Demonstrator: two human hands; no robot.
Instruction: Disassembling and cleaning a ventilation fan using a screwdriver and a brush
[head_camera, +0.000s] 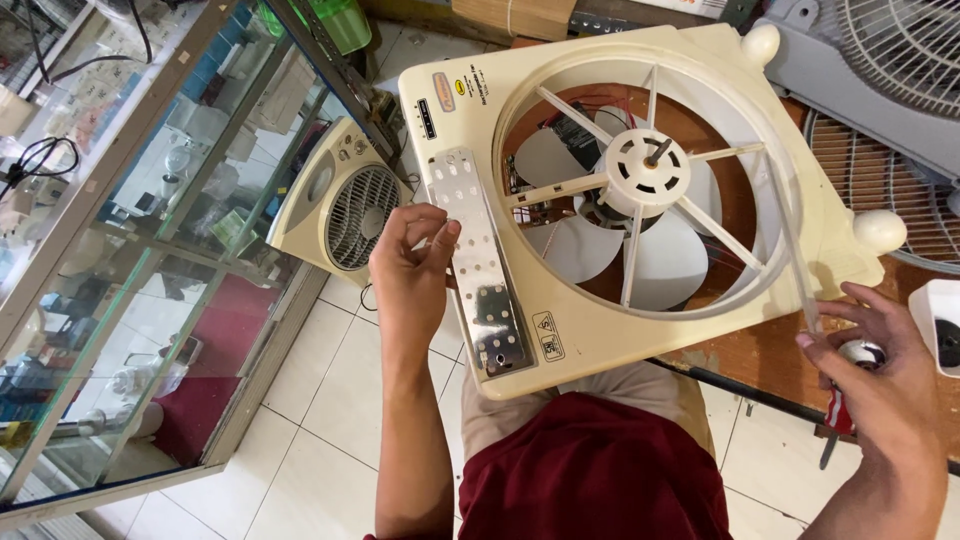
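Note:
A cream square box fan housing (620, 340) lies flat across my lap, with a round opening, white blades (640, 260) and a white motor hub (645, 172) on spokes. A perforated metal plate (480, 262) lies along its left side. My left hand (410, 275) grips the housing's left edge, thumb and fingers touching the plate. My right hand (880, 385) is at the housing's lower right corner and holds a red-handled tool (838, 420); the fingertips touch a thin clear strip (795, 250) on the frame.
A glass display cabinet (130, 250) with stock stands at left. A small cream fan (345, 205) sits on the tiled floor beside it. Grey fan grilles (890, 60) lie at upper right on a wooden table (770, 350), with a white device (940, 325) at the right edge.

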